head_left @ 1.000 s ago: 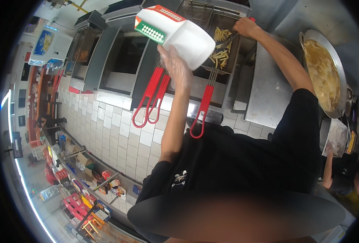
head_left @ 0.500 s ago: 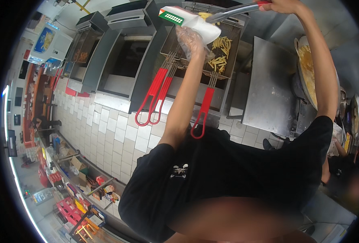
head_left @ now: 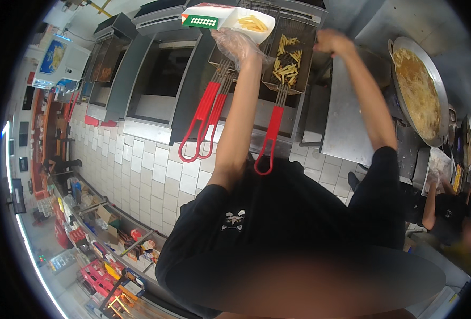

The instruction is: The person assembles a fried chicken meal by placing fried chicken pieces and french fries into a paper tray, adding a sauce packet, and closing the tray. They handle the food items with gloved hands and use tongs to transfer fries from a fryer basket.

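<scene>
My left hand (head_left: 238, 45), in a clear plastic glove, grips a white takeaway box (head_left: 227, 18) with a green panel. The box is tilted open above the fryer, and some french fries (head_left: 252, 23) lie inside it. Beneath and to the right, a wire fryer basket (head_left: 298, 87) with a red handle (head_left: 270, 133) holds more loose fries (head_left: 286, 70). My bare right hand (head_left: 334, 42) hovers right of that basket. Its fingers look curled but are smeared by motion, and no tongs show in it.
Two more red basket handles (head_left: 203, 117) stick out beside my left forearm. On the right are a steel counter (head_left: 355, 114) and a wide pan of oil (head_left: 419, 87). Another person (head_left: 448, 210) works at the lower right. Packages (head_left: 94, 274) crowd a counter at lower left.
My right hand has come down and left, away from the box, and the tongs are out of sight. The box has shifted left and now shows its fries.
</scene>
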`<action>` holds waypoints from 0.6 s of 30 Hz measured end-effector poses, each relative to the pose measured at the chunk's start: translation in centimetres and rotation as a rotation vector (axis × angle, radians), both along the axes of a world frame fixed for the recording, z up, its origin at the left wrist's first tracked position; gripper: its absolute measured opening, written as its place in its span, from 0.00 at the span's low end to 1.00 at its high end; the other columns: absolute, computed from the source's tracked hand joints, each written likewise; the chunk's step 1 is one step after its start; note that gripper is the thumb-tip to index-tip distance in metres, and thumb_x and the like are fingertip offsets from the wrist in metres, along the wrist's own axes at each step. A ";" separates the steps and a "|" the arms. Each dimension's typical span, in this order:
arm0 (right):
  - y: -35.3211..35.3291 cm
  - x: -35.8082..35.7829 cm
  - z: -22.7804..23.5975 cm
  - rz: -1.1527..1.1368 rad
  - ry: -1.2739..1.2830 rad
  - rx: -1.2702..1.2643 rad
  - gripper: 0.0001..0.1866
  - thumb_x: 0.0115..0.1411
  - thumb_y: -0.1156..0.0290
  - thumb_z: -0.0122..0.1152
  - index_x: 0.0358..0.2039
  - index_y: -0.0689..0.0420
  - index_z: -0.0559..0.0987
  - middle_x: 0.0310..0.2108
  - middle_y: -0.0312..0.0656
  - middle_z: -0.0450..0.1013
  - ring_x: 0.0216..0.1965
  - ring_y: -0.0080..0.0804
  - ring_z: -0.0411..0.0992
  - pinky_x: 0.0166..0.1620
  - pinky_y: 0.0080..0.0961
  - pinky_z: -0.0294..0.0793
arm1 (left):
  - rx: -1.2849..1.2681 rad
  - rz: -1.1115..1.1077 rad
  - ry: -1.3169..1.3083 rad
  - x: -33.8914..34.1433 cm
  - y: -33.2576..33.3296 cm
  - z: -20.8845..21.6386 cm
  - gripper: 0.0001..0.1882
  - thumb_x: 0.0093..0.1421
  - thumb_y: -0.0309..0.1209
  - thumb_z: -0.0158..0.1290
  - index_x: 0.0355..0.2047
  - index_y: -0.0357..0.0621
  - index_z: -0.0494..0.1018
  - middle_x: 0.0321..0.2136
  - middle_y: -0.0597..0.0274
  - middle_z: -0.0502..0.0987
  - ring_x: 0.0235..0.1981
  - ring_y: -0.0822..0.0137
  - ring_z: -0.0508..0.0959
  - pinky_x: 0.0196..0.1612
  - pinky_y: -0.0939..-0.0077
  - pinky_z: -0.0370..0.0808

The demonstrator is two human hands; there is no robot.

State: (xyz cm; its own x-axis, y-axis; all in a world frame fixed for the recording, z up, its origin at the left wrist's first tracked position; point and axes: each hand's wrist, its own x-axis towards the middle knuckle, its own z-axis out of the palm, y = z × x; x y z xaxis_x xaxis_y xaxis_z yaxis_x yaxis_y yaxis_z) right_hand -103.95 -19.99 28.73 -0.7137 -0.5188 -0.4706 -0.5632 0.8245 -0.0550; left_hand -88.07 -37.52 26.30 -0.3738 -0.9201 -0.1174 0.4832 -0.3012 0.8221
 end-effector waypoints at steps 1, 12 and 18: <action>-0.6 0.3 -2.4 -0.039 -0.051 -0.022 0.21 0.63 0.58 0.62 0.43 0.66 0.78 0.38 0.48 0.78 0.32 0.37 0.79 0.29 0.30 0.84 | -0.016 0.001 -0.061 0.3 0.0 0.3 0.27 0.76 0.42 0.30 0.70 0.43 0.48 0.62 0.48 0.63 0.58 0.59 0.70 0.59 0.62 0.72; -3.9 1.7 -11.0 -0.408 -0.202 -0.175 0.13 0.63 0.67 0.60 0.31 0.67 0.76 0.25 0.43 0.74 0.21 0.31 0.72 0.22 0.29 0.78 | 0.060 -0.022 -0.065 1.1 0.5 1.2 0.24 0.76 0.41 0.30 0.68 0.48 0.53 0.57 0.51 0.68 0.49 0.58 0.77 0.41 0.63 0.82; -4.4 3.2 -10.0 -0.331 -0.179 -0.130 0.10 0.61 0.71 0.59 0.32 0.68 0.77 0.24 0.46 0.76 0.20 0.33 0.74 0.21 0.29 0.77 | -0.011 -0.073 -0.100 1.6 0.6 1.2 0.23 0.76 0.40 0.30 0.67 0.47 0.53 0.59 0.50 0.67 0.51 0.56 0.77 0.41 0.62 0.83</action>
State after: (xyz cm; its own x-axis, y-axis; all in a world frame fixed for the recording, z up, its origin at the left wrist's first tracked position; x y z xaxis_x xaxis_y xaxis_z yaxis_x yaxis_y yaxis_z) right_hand -100.78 -24.38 18.74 -0.7649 -0.3378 -0.5485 -0.2402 0.9396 -0.2436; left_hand -86.42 -36.93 27.47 -0.4264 -0.8925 -0.1471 0.3757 -0.3227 0.8687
